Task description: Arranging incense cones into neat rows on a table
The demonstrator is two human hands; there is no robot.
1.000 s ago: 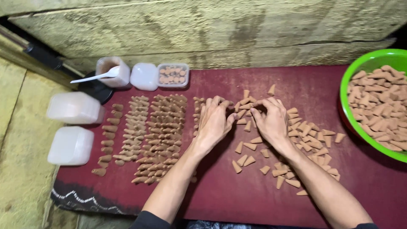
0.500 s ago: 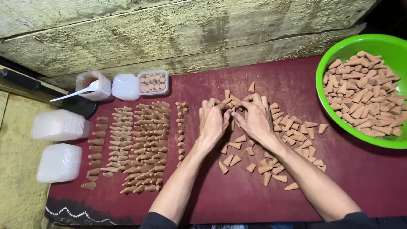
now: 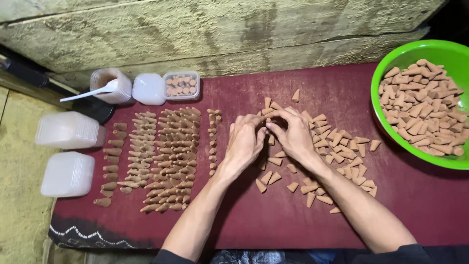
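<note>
My left hand (image 3: 245, 140) and my right hand (image 3: 292, 134) lie palm down, side by side, on a dark red mat (image 3: 273, 215), fingertips meeting over a loose scatter of small brown cones (image 3: 337, 146). The fingers curl around a few cones, though what each hand grips is hidden beneath it. To the left, cones lie in several neat rows (image 3: 166, 156), with a short single column (image 3: 212, 142) nearest my left hand.
A green bowl (image 3: 391, 63) heaped with cones sits at the right edge. At the back left stand a cup with a white spoon (image 3: 110, 85) and an open small box of cones (image 3: 181, 85). Two stacks of clear lids (image 3: 68, 151) lie at the left. A rough wall runs behind.
Both hands have drawn closer together over the loose cones, fingertips now meeting. The view has shifted so that more of the green bowl shows at the right.
</note>
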